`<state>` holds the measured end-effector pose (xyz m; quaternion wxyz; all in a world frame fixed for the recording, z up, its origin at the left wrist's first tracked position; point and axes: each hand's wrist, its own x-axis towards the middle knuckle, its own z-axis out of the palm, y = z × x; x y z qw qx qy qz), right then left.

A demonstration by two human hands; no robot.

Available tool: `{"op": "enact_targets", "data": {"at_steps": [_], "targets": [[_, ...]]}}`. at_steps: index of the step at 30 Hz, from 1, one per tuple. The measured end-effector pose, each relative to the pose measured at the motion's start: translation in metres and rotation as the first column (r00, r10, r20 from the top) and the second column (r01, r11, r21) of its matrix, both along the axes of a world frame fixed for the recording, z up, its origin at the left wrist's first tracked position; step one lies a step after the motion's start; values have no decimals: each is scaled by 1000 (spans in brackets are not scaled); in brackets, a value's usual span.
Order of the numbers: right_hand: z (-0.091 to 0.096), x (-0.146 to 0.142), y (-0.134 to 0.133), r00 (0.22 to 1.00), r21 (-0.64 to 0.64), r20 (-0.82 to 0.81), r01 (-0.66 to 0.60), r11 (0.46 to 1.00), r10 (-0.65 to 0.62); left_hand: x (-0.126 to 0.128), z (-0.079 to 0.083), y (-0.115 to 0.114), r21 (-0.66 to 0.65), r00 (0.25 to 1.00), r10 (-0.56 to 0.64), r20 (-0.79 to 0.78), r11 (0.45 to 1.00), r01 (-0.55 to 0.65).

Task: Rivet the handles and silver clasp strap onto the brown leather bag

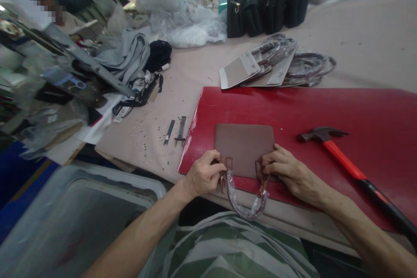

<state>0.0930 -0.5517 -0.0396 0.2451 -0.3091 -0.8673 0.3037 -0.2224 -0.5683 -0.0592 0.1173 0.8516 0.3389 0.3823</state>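
A brown leather panel (244, 147) lies flat on a red board (325, 108) near the table's front edge. A plastic-wrapped curved bag handle (247, 208) hangs from the panel's near edge over the table's side. My left hand (203, 176) pinches the handle's left end tab against the panel. My right hand (283, 167) is closed on the handle's right end tab, fingers pressing it onto the leather.
A hammer (345, 160) with a red and black shaft lies on the board at right. Two small metal tools (176, 132) and scattered rivets lie left of the board. Stacked panels with wrapped handles (270, 65), black bags (267, 8) and plastic wrap sit farther back. A grey bin (84, 217) stands below left.
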Motion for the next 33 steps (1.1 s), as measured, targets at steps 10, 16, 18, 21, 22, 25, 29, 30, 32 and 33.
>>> {"op": "enact_targets", "data": {"at_steps": [10, 16, 18, 21, 22, 25, 29, 30, 32, 33], "targets": [[3, -1, -8, 997, -17, 34, 65, 998, -65, -1, 1, 1, 11, 1000, -11, -2, 1000, 11], [-3, -2, -46, 880, 62, -103, 470, 880, -463, -3, -3, -1, 21, 1000, -15, -21, 1000, 16], [-7, -6, -55, 812, 107, -129, 583, 806, -570, -3, -4, -1, 35, 999, -19, -29, 999, 20], [-11, -14, -63, 789, 196, -118, 614, 765, -603, -2, -5, -2, 57, 999, -15, -52, 998, 18], [-11, -16, -64, 797, 222, -105, 601, 768, -594, -2, -5, -2, 61, 998, -12, -60, 998, 16], [-12, -22, -62, 814, 262, -69, 572, 777, -576, -2, -5, -2, 74, 997, -5, -71, 997, 11], [-12, -24, -60, 809, 264, -45, 575, 774, -586, -2, -5, -2, 69, 998, -2, -68, 998, 6], [-13, -24, -59, 808, 267, -44, 576, 773, -587, -1, -4, -3, 65, 998, -2, -70, 998, 7], [-13, -24, -59, 806, 273, -48, 578, 769, -589, -1, -4, -3, 69, 997, 5, -77, 998, 0], [-13, -24, -59, 806, 275, -52, 580, 767, -590, -1, -4, -3, 76, 997, 14, -82, 997, -8]]}}
